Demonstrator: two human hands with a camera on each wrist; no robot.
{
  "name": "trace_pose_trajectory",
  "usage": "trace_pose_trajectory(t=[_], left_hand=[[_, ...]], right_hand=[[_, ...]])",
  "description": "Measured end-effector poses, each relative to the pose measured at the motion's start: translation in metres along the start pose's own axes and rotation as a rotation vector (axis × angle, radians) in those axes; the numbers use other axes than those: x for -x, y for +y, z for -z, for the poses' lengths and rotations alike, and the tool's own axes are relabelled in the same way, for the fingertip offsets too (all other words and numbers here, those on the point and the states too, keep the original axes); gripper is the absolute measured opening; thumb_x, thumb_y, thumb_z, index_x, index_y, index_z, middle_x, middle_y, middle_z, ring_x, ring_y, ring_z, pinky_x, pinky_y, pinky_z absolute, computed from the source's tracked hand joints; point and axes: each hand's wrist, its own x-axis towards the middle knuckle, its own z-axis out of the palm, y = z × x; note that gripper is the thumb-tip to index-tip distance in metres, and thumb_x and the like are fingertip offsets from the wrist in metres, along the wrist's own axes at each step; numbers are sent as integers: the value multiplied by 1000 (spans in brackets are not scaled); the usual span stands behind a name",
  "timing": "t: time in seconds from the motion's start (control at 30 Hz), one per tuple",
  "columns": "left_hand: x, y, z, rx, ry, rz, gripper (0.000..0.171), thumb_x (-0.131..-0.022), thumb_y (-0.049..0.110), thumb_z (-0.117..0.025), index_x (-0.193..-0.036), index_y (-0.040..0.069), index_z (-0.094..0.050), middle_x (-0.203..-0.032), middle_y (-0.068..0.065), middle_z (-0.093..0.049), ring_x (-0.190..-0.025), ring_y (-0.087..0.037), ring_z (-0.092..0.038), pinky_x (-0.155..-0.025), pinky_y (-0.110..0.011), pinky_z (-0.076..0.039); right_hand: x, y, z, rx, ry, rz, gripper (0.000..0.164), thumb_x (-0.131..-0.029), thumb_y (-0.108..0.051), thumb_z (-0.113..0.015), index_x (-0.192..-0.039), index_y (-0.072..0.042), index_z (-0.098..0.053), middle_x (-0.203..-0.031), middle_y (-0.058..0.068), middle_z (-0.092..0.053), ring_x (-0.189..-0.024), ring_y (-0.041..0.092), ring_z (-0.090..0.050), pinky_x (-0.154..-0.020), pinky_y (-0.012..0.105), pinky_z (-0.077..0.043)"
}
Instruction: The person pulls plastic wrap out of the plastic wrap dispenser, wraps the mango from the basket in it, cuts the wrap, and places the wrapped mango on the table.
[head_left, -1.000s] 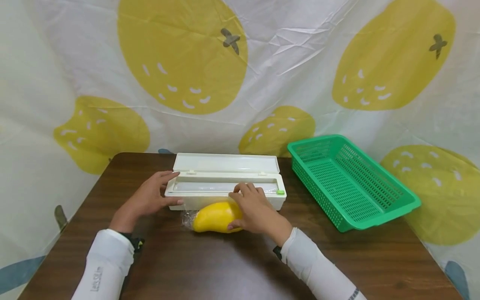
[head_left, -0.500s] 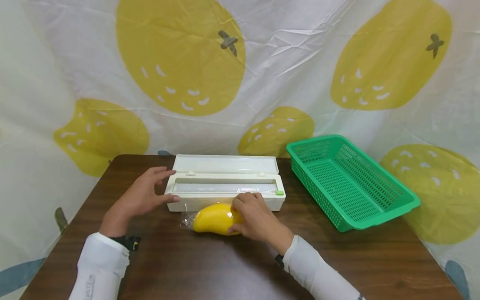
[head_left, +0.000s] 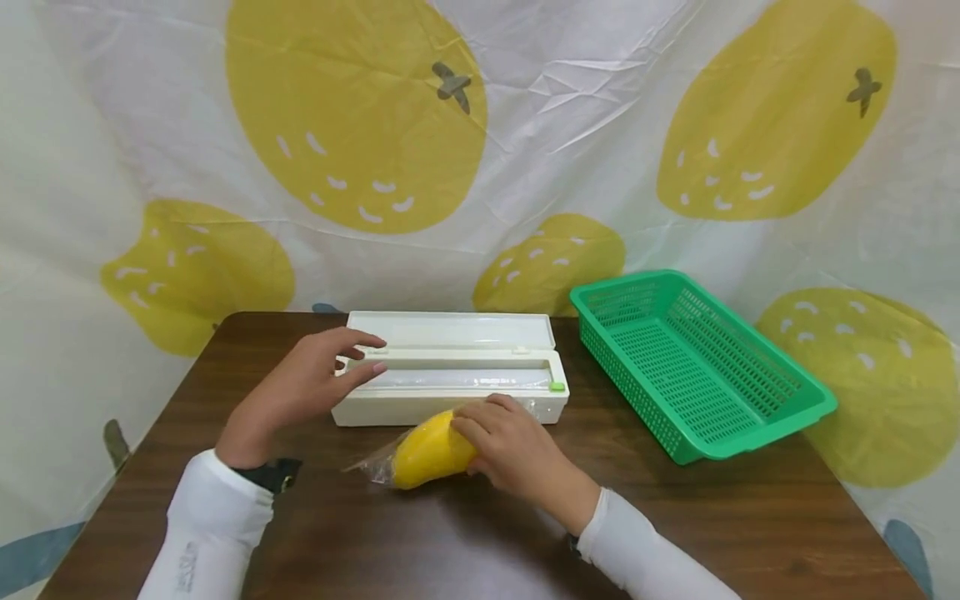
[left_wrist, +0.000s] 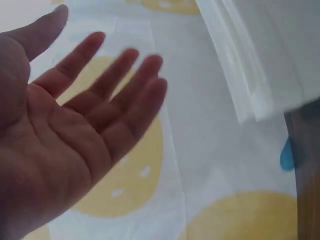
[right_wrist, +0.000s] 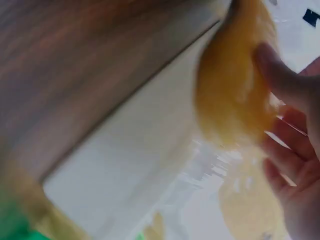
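A yellow mango [head_left: 429,457] in clear cling film is tilted in front of the white cling film dispenser [head_left: 420,413], its left end lower. Loose film [head_left: 375,468] trails off that left end. My right hand [head_left: 517,454] grips the mango by its right end; in the right wrist view the thumb and fingers lie on either side of the mango [right_wrist: 232,85]. My left hand [head_left: 303,392] hovers by the dispenser's left end, fingers spread. The left wrist view shows its palm [left_wrist: 65,145] with nothing in it.
The dispenser's lid [head_left: 450,329] is up at the back, with the film roll [head_left: 457,379] showing inside and a green slider [head_left: 557,387] at its right end. A green slotted basket [head_left: 697,375] stands at the right. A fruit-print cloth hangs behind the brown table [head_left: 420,550].
My right hand has drawn the mango slightly back from the dispenser and tilted it, its left end swinging toward me. My left hand has moved right, over the dispenser's left end.
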Motion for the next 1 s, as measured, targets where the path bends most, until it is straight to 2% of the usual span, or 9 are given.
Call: trace_pose_trajectory(t=[0.1, 0.23, 0.37, 0.47, 0.63, 0.73, 0.87, 0.97, 1.0], left_hand=[[-8, 4, -7, 93, -64, -40, 38, -93, 30, -68, -124, 9, -65, -124, -13, -68, -104, -25, -67, -86, -52, -58], [-17, 10, -25, 283, -228, -133, 45, -93, 27, -68, -132, 9, -59, -132, -14, -63, -111, -23, -64, -91, -51, -56], [-19, 19, -46, 440, -434, -178, 58, -92, 24, -68, -144, 9, -46, -138, -14, -58, -116, -23, -60, -96, -51, -52], [-19, 26, -59, 424, -511, -205, 57, -91, 30, -68, -142, 14, -48, -127, -6, -64, -105, -16, -62, -89, -42, -55], [-17, 32, -67, 323, -504, -283, 54, -88, 35, -70, -137, 21, -50, -103, 4, -64, -82, -12, -60, -70, -31, -55], [-18, 32, -67, 322, -514, -315, 59, -87, 35, -70, -139, 23, -47, -103, 4, -62, -81, -12, -59, -68, -31, -55], [-19, 26, -70, 363, -524, -318, 59, -88, 32, -69, -141, 25, -44, -107, 2, -61, -86, -14, -59, -72, -33, -55], [-17, 24, -72, 334, -462, -285, 60, -85, 32, -71, -140, 24, -46, -105, 3, -63, -82, -14, -60, -70, -33, -56], [-15, 26, -73, 288, -421, -266, 61, -84, 34, -72, -139, 24, -47, -104, 5, -64, -80, -12, -60, -69, -32, -56]], right_hand=[[3, -1, 10, 89, 199, 132, 37, -81, -11, -76, -117, -7, -69, -117, 10, -73, -112, 26, -62, -96, 43, -52], [5, -3, 18, 190, 433, 294, 18, -96, -6, -60, -109, -8, -72, -113, 12, -73, -110, 29, -63, -88, 42, -55], [6, -4, 18, 236, 546, 363, 15, -97, -6, -59, -103, -9, -72, -105, 12, -73, -102, 28, -66, -79, 38, -57], [9, -5, 14, 251, 582, 352, 16, -96, -4, -58, -101, -10, -72, -101, 11, -72, -97, 28, -67, -75, 38, -57], [13, -7, 7, 250, 586, 315, 15, -96, -6, -58, -99, -10, -72, -102, 11, -72, -97, 29, -66, -75, 40, -54], [13, -8, 4, 240, 588, 293, 15, -96, -7, -58, -99, -9, -72, -103, 11, -72, -98, 29, -66, -75, 40, -52], [11, -12, 3, 215, 563, 232, 16, -98, -9, -56, -100, -10, -71, -102, 10, -71, -97, 29, -65, -76, 40, -51], [6, -20, 8, 181, 496, 136, 10, -93, -12, -63, -100, -12, -70, -104, 11, -67, -96, 29, -63, -77, 42, -49], [4, -24, 12, 163, 466, 99, 12, -89, -12, -66, -101, -12, -69, -105, 12, -66, -96, 30, -62, -78, 44, -48]])
